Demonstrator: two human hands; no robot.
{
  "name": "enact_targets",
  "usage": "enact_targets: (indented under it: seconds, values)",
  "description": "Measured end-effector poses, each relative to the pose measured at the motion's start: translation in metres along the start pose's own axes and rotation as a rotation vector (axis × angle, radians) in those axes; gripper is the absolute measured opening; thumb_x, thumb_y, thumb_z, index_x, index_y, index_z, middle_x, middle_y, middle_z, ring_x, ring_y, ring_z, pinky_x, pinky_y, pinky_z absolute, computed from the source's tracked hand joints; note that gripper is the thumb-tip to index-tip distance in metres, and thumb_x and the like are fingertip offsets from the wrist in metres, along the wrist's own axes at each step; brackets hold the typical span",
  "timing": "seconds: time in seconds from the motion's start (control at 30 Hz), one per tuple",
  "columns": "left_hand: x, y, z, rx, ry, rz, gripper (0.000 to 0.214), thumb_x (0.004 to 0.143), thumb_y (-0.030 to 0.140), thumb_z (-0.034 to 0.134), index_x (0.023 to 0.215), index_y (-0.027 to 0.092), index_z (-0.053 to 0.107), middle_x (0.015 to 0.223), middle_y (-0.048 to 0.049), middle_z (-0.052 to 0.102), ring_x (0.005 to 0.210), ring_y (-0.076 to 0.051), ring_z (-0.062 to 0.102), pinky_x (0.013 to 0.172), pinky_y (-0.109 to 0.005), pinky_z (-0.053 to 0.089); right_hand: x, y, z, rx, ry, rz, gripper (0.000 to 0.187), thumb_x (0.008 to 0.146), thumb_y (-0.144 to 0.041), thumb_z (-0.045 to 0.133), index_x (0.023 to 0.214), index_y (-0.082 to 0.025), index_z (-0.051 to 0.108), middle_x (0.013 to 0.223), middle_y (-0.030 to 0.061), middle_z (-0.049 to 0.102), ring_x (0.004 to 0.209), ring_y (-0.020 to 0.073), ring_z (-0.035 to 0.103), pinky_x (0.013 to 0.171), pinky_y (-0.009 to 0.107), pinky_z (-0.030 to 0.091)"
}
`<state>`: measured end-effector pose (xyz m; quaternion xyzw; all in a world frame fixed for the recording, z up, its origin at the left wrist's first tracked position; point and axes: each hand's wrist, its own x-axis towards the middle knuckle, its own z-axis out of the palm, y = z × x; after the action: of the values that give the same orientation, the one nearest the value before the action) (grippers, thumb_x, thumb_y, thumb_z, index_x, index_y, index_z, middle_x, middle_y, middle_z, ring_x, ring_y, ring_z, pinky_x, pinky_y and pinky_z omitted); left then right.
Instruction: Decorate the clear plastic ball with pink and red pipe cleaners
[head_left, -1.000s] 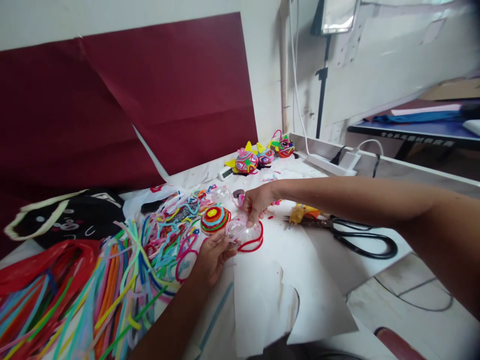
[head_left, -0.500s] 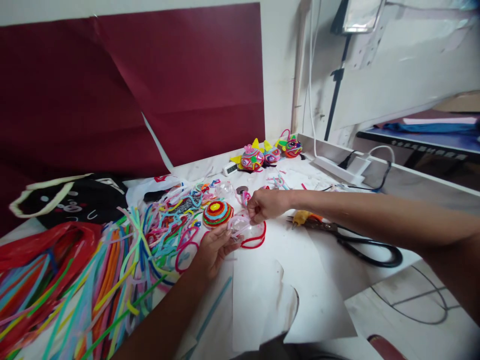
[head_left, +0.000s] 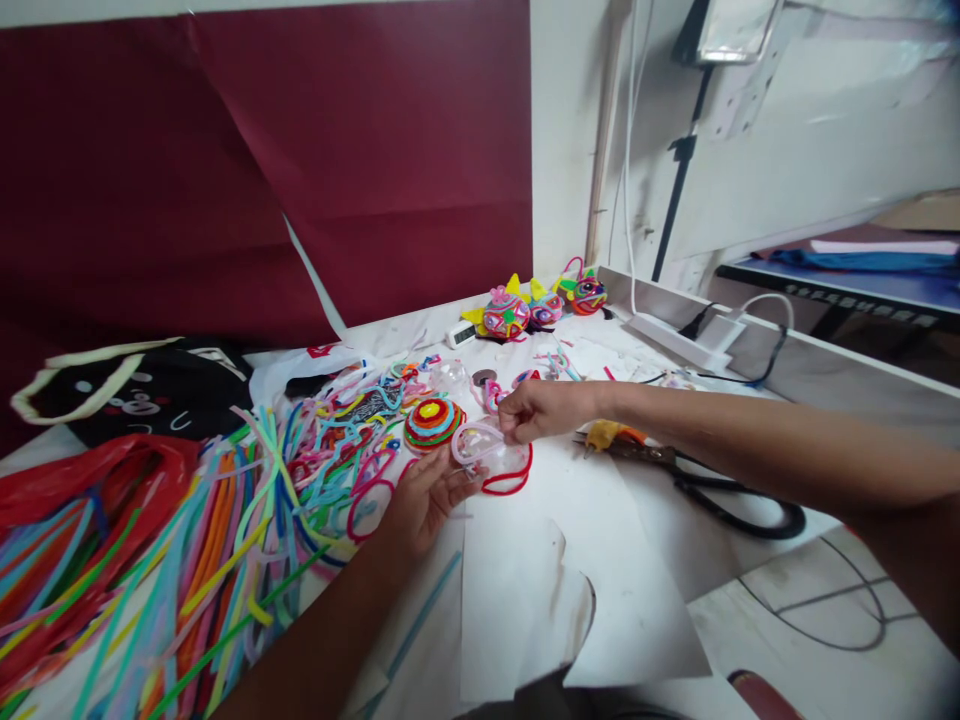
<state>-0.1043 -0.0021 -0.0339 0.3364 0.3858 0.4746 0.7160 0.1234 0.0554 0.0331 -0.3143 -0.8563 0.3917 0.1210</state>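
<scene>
With left hand (head_left: 429, 497) and right hand (head_left: 534, 408) we pinch a pink pipe-cleaner loop (head_left: 472, 425), its shaping seemingly unfinished, over a clear plastic shell (head_left: 516, 460) that looks mostly bare, while at the shell's ten o'clock a multicoloured coiled dome (head_left: 433, 426) appears fully wrapped.

A maroon sheet (head_left: 405, 130) covers much of the white wall (head_left: 568, 130) – a black bag (head_left: 176, 400) with a cartoon face lies below it. A white power strip (head_left: 673, 340) sits on the tabletop (head_left: 394, 337) – a black stand (head_left: 675, 195) rises beyond.
</scene>
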Motion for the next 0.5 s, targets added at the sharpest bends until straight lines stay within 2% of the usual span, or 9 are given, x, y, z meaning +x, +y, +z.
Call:
enact_targets:
  seconds: [0.1, 0.2, 0.5]
  values:
    - [0.000, -0.001, -0.002, 0.050, -0.078, 0.010, 0.024, 0.079, 0.013, 0.067, 0.103, 0.011, 0.063, 0.097, -0.0089, 0.073, 0.079, -0.018, 0.072, 0.063, -0.023, 0.059, 0.000, 0.006, -0.002, 0.055, -0.047, -0.011, 0.014, 0.073, -0.027, 0.061, 0.068, -0.015, 0.055, 0.057, -0.0067, 0.047, 0.054, 0.0074, 0.042, 0.053, 0.020, 0.038]
    - [0.000, -0.002, -0.003, 0.092, -0.113, 0.009, 0.035, 0.075, 0.011, 0.071, 0.108, 0.013, 0.063, 0.100, -0.0081, 0.071, 0.083, -0.018, 0.071, 0.065, -0.022, 0.059, 0.000, 0.007, -0.006, 0.104, -0.075, -0.012, 0.013, 0.071, -0.026, 0.063, 0.071, -0.014, 0.057, 0.059, -0.0055, 0.052, 0.054, 0.0078, 0.045, 0.053, 0.021, 0.039]
    - [0.001, -0.003, -0.002, 0.134, -0.041, 0.001, 0.040, 0.071, 0.007, 0.073, 0.109, 0.012, 0.060, 0.093, -0.0070, 0.068, 0.074, -0.013, 0.066, 0.058, -0.022, 0.059, -0.008, -0.002, -0.015, 0.337, -0.017, 0.074, 0.010, 0.068, -0.021, 0.065, 0.075, -0.013, 0.062, 0.062, -0.0043, 0.061, 0.056, 0.0080, 0.053, 0.056, 0.021, 0.042]
